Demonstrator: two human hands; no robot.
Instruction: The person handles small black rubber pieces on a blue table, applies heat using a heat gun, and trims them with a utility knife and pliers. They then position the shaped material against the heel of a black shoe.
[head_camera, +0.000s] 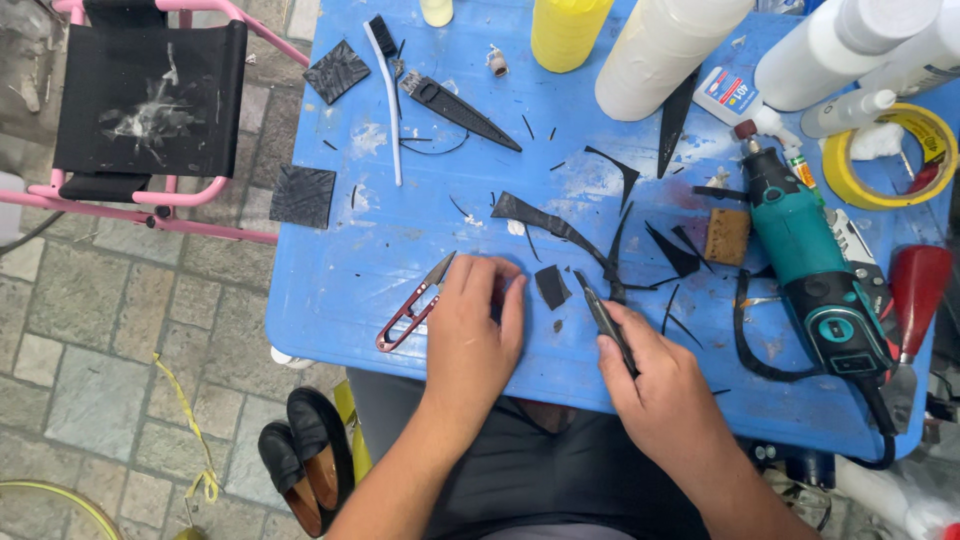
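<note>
Working hands: both are laid on the near edge of the blue table (330, 290), forearms reaching up from the lap.
Left hand (475, 325): pressed flat, palm down, fingers together and extended; nothing is gripped, though what lies beneath cannot be told.
Right hand (655, 385): closed around a dark slim tool (603, 315), its tip aimed up and left.
Black scrap (551, 287): a small piece is set between the two hands, just beside the tool's tip.
Red snips (412, 305): placed just left of the left hand.
Black strip (550, 225): a curved offcut is seen just beyond the scrap.
Teal rotary tool (812, 275): laid further right.
White brush (385, 95): found at the far side.
</note>
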